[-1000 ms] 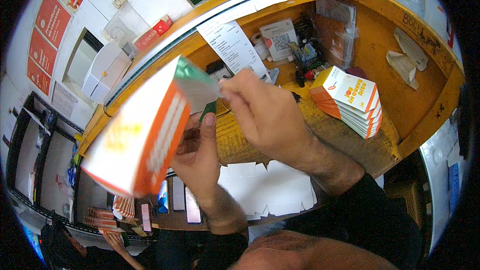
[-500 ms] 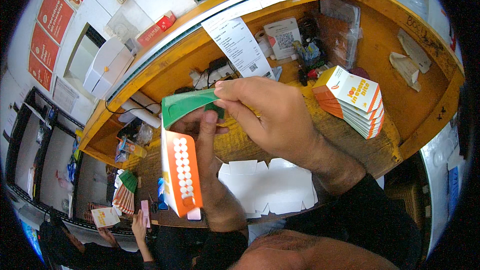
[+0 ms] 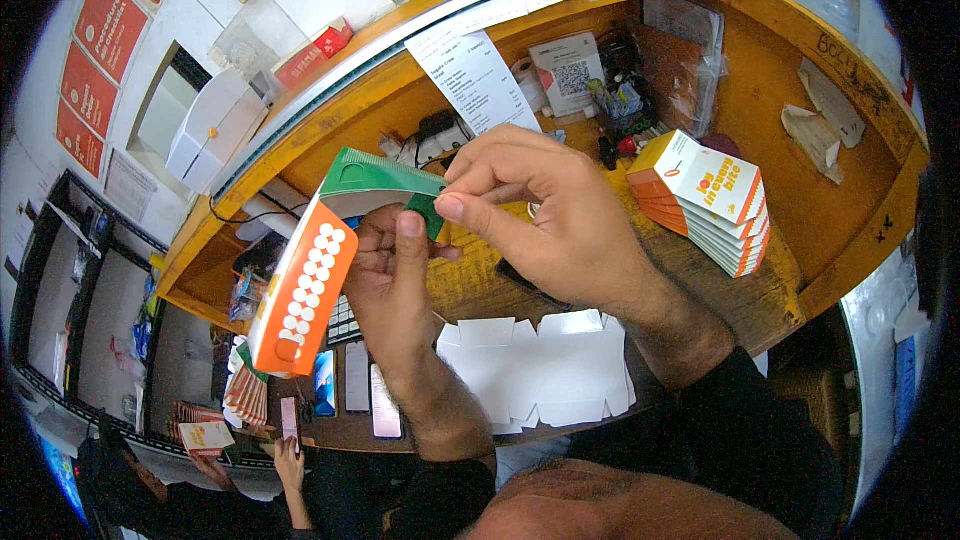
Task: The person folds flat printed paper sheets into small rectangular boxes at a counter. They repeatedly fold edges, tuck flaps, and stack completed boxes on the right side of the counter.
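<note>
A folding cardboard food box (image 3: pixel 300 305), orange and white with a green flap (image 3: pixel 378 178), hangs tilted in the air above the table. My right hand (image 3: pixel 545 205) pinches the far end of the green flap between thumb and fingers. From below, my left hand (image 3: pixel 388 275) is closed on the box's inner side, thumb up, its fingers partly hidden behind the flap. To the right lies a stack of nested folded boxes (image 3: pixel 700 190) in orange and white. Flat white cardboard blanks (image 3: pixel 530 370) lie on the table between my forearms.
A long printed receipt (image 3: pixel 472 80) hangs from the shelf edge. Several phones, including a blue one (image 3: pixel 325 380), lie left of my left forearm. At lower left, a co-worker's hand (image 3: pixel 288 462) touches a pink phone (image 3: pixel 290 418); more boxes (image 3: pixel 247 395) are stacked nearby.
The orange side of the box has swung left and up, uncovering phones and a keyboard behind it. My right hand has risen slightly, still pinching the flap.
</note>
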Tool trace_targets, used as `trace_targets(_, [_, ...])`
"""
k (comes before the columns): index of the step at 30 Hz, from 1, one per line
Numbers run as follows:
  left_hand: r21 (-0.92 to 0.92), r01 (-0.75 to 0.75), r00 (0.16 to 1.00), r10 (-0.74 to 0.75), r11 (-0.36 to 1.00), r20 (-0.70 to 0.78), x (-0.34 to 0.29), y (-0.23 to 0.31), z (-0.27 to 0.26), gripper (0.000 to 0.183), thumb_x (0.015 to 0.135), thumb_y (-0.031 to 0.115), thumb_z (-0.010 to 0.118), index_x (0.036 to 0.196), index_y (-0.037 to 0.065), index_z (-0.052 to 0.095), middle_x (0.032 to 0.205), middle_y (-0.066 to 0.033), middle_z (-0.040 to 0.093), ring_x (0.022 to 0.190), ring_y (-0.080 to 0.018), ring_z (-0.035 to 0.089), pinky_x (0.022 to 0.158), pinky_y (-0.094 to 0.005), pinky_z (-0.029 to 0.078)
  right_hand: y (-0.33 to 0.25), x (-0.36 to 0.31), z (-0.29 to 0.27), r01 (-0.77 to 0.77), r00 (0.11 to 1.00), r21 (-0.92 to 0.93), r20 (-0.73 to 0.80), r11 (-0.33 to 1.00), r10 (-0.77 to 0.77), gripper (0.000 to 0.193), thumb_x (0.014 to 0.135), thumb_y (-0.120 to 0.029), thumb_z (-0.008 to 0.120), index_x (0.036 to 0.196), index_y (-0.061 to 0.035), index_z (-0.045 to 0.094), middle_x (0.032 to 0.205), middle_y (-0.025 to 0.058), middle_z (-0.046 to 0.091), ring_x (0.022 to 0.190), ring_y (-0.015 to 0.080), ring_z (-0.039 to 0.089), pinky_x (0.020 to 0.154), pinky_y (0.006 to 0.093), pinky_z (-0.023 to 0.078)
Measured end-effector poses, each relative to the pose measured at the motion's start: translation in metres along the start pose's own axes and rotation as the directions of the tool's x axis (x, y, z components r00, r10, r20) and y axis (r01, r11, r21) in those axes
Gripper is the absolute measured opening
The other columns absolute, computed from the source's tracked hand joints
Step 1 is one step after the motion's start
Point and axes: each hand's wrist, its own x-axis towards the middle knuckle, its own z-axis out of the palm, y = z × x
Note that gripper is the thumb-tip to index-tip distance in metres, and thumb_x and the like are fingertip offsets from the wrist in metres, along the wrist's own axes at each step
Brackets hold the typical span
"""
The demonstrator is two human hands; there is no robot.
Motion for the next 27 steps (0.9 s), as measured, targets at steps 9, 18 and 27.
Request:
trace_targets(9, [-0.108,-0.009,0.997,0.017,0.994,0.079,-0.004,0.001,0.002,0.027,0.109,0.027,0.075,0.113,0.000,0.070,0.109,-0.0123,0.078,0.090,-0.0162,0.076,0.076,-0.0329,0.068,0.003,0.002,0.001,0.170,0.985,-0.091,-0.021,0.981,-0.172,0.010,0.100,-0.009,0.079,0.098,0.0001,0.076,0.106,0.0107,0.068,0.102,0.0200,0.068,0.093,0.0348,0.054])
trace_targets(18, [-0.194,-0.047,0.994,0.065,0.980,0.091,-0.007,0.000,0.004,0.025,0.108,0.025,0.076,0.108,0.000,0.071,0.109,-0.0128,0.078,0.091,-0.0182,0.075,0.084,-0.0361,0.067,-0.002,0.000,0.005,0.214,0.972,-0.100,-0.072,0.972,-0.222,0.010,0.099,-0.009,0.079,0.097,0.0004,0.076,0.106,0.0121,0.069,0.103,0.0219,0.068,0.093,0.0356,0.053])
trace_targets(27, [-0.252,-0.057,0.965,0.118,0.966,0.233,-0.012,-0.003,-0.001,0.043,0.109,0.009,0.069,0.148,-0.003,0.056,0.139,-0.0189,0.070,0.126,-0.0257,0.070,0.111,-0.0397,0.056,0.000,0.002,0.007,0.265,0.954,-0.137,-0.104,0.954,-0.280,0.008,0.097,-0.007,0.080,0.100,0.0002,0.079,0.106,0.0136,0.074,0.102,0.0235,0.072,0.090,0.0372,0.056])
